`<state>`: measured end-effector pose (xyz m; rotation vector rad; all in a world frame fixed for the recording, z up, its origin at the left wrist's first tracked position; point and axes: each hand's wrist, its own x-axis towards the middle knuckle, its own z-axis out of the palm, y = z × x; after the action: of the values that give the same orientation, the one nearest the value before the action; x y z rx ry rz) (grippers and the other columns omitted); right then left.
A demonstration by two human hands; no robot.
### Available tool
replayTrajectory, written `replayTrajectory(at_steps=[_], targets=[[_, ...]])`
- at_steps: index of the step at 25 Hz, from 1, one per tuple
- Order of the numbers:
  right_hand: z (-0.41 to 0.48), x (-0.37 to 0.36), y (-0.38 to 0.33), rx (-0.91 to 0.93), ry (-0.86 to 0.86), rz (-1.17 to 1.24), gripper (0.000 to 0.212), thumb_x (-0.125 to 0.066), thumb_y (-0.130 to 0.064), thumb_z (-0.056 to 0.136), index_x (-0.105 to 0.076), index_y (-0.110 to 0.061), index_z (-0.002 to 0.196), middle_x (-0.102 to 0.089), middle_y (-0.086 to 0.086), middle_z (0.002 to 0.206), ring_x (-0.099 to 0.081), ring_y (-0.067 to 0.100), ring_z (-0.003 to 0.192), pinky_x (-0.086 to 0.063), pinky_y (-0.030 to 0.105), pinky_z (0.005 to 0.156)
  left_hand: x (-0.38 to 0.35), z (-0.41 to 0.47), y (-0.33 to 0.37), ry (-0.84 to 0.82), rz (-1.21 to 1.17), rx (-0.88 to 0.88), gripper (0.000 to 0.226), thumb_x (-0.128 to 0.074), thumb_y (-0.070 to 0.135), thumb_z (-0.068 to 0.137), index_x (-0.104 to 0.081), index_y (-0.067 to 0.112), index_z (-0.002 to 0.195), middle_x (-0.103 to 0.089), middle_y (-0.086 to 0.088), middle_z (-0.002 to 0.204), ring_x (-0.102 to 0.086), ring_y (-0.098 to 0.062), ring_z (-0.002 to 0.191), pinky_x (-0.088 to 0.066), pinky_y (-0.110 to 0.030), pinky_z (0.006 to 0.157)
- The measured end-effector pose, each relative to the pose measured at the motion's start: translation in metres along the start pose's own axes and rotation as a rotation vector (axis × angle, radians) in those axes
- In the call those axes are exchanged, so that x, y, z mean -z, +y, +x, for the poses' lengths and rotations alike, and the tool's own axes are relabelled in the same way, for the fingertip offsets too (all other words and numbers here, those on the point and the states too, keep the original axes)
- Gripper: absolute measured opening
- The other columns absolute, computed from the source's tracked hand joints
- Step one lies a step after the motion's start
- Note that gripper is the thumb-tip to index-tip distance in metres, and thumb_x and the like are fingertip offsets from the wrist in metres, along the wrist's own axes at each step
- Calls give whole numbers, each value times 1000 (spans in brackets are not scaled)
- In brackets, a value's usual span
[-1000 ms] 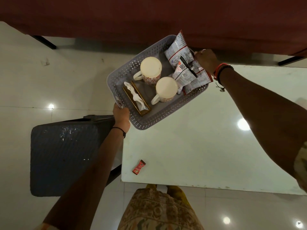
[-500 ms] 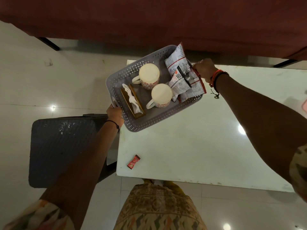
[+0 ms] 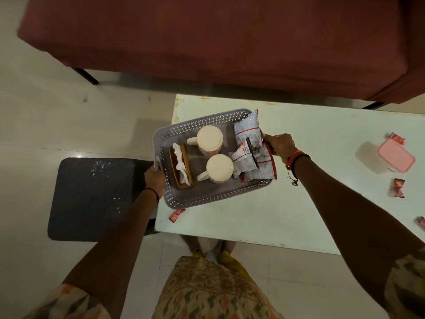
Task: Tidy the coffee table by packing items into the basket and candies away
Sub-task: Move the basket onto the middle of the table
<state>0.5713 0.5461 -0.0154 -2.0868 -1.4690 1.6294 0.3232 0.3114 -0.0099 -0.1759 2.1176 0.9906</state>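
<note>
A grey perforated basket (image 3: 207, 198) sits over the left end of the white coffee table (image 3: 299, 203). Inside it are two cream mugs (image 3: 210, 137) (image 3: 219, 167), a brown napkin holder with white tissue (image 3: 181, 168) and several snack packets (image 3: 249, 146). My left hand (image 3: 153, 177) grips the basket's left rim. My right hand (image 3: 279, 145) grips its right rim beside the packets. A red candy (image 3: 176, 214) lies on the table just under the basket's near edge. More red candies (image 3: 398, 187) (image 3: 420, 221) and a pink lidded box (image 3: 396, 157) lie at the table's right end.
A dark grey stool (image 3: 92, 196) stands on the tiled floor left of the table, below my left arm. A maroon sofa (image 3: 207, 38) runs along the far side. My patterned clothing and feet are at the table's near edge.
The basket, held in both hands, has come nearer and rightward, further onto the table, and now reaches the red candy. The view has shifted, so the pink box and right-end candies show.
</note>
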Motion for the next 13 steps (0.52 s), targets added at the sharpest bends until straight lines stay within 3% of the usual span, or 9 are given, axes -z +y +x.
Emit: replayTrajectory(at_steps=[3, 5, 8, 11, 13], targets=[[-30, 12, 24, -48, 75, 44, 36, -67, -35, 82, -57, -6, 63, -62, 16, 82, -60, 28, 83, -52, 50, 95, 14, -31, -9, -19, 22, -28, 25, -47, 6, 93, -55, 20, 74, -54, 0, 74, -53, -14, 70, -44, -20, 60], [-54, 21, 38, -88, 119, 29, 36, -63, -37, 84, -62, -3, 73, -63, 14, 84, -63, 31, 89, -50, 48, 97, 23, -51, -16, -41, 35, -25, 10, -50, 8, 93, -60, 10, 93, -59, -7, 86, -56, -20, 80, -47, -25, 68], [-87, 37, 61, -116, 158, 61, 44, -60, -39, 85, -70, 3, 92, -66, 15, 87, -65, 33, 97, -50, 47, 97, 35, -80, -28, -78, 102, -55, 26, -53, 10, 92, -54, 2, 116, -58, -17, 102, -55, -25, 87, -47, -30, 71], [-110, 52, 81, -114, 172, 96, 47, -59, -40, 86, -71, 4, 95, -71, 21, 99, -65, 37, 102, -50, 47, 97, 38, -99, -39, -96, 82, -72, 11, -53, 11, 91, -58, 7, 101, -56, -12, 90, -52, -17, 71, -45, -28, 67], [-130, 65, 95, -103, 204, 120, 40, -58, -40, 86, -71, -2, 77, -70, 19, 93, -65, 35, 98, -50, 46, 97, 38, -118, -45, -129, 93, -100, 9, -53, 12, 92, -57, 14, 84, -54, -6, 79, -49, -15, 68, -44, -30, 68]])
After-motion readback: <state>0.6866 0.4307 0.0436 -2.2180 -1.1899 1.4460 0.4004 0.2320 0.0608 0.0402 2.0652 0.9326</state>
